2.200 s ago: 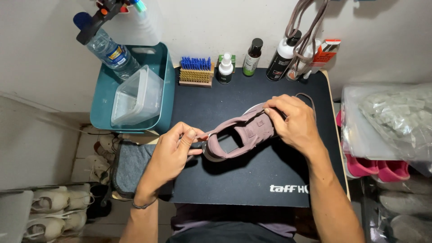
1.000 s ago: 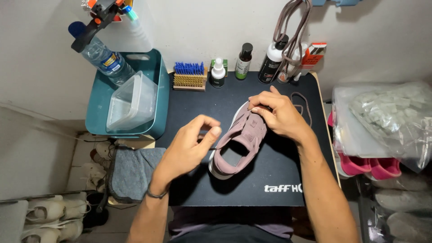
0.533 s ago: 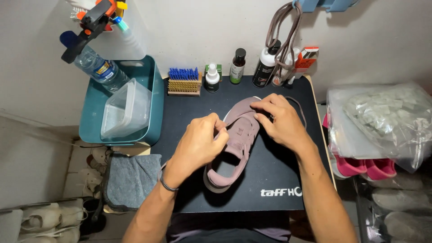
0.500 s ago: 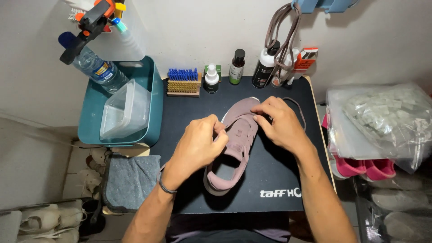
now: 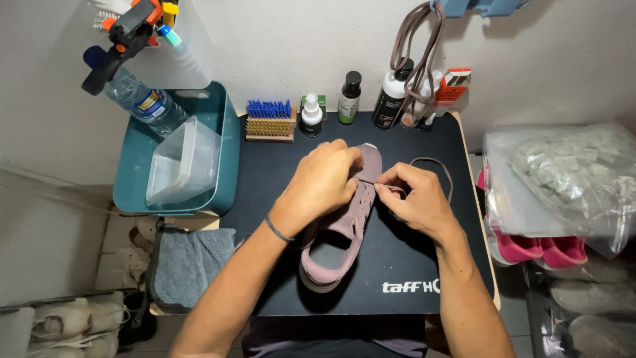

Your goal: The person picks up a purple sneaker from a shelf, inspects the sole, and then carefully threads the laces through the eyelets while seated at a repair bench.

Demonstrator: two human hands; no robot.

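Pinching the lace (image 5: 424,174) at the shoe's (image 5: 341,229) eyelets, our left hand (image 5: 323,182) and right hand (image 5: 414,199) meet fingertip to fingertip over its toe end. We see the tub (image 5: 225,142) far left, then the shoe mid-mat (image 5: 411,258), heel toward us, bottles (image 5: 349,98) behind, bagged items (image 5: 570,179) at right

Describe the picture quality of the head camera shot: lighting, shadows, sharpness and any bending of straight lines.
Head view: soft, even light from above; the shoe throws only a faint shadow on the black mat. Left hand and right hand look sharp, with no motion blur. Mild glare on the clear plastic bag. Wide-lens distortion: the mat's edges splay out and the teal tub leans at the frame's side.
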